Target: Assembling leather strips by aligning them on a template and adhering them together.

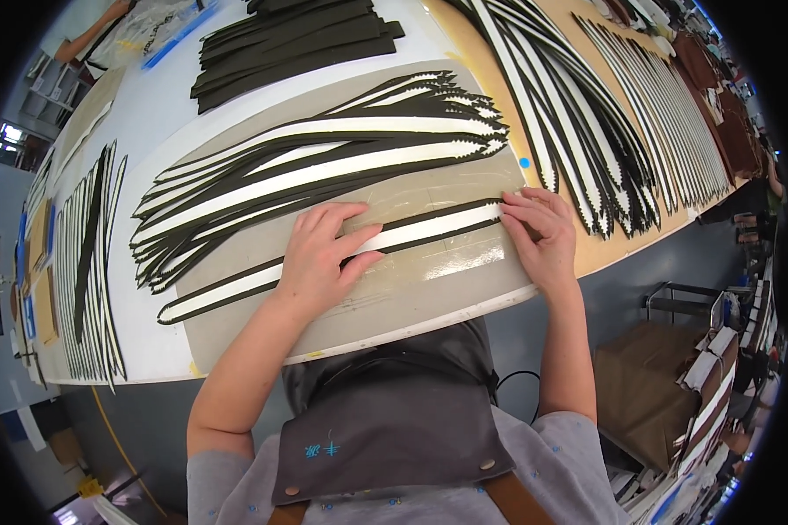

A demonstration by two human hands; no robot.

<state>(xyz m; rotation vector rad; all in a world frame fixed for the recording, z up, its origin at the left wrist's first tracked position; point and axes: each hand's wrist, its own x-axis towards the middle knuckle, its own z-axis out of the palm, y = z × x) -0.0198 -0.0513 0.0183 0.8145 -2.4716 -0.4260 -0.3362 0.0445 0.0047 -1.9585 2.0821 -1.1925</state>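
Note:
A black strip with a white band along its middle (420, 231) lies slantwise on the grey mat (446, 304) in front of me. Its left end is rounded with small notches along the edge. My left hand (317, 255) rests across the strip near its middle, fingers spread and no grip closed on it. At the strip's right end, my right hand (545, 238) pinches the tip between thumb and fingers, which hide that end. Just beyond lies a loose pile of similar black-and-white strips (315, 171) with zigzag-notched ends.
Plain black strips (298, 48) are stacked at the far side. More black-and-white strips (578, 131) lie on the tan board to the right, others (87, 262) at the far left. The table's front edge (394, 335) runs close to my apron. A co-worker's arm (87, 33) shows far left.

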